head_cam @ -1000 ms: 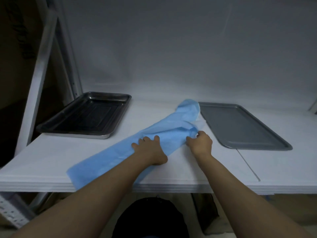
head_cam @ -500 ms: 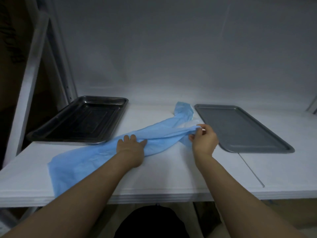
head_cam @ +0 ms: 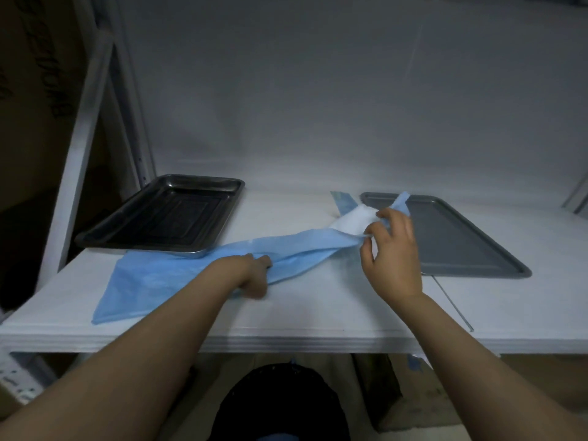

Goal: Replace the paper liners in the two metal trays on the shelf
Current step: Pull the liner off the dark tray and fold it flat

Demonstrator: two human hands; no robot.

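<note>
Liner [head_cam: 165, 278] runs lower-left to centre-right; your left grip [head_cam: 253, 275] clutches its middle, right grip [head_cam: 394, 249] pinches the end beside grey tray [head_cam: 461, 243].

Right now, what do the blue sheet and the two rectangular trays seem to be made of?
Long blue sheet: thin paper or nonwoven, white underside, soft creases. Deep left tray: glossy metal, likely steel, showing reflections. Shallow right tray: matte grey metal, maybe coated.

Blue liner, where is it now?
In the head view, the blue liner stretches across the shelf from in front of the dark tray on the left toward the grey tray; the left hand holds its middle, the right hand pinches its raised end.
</note>
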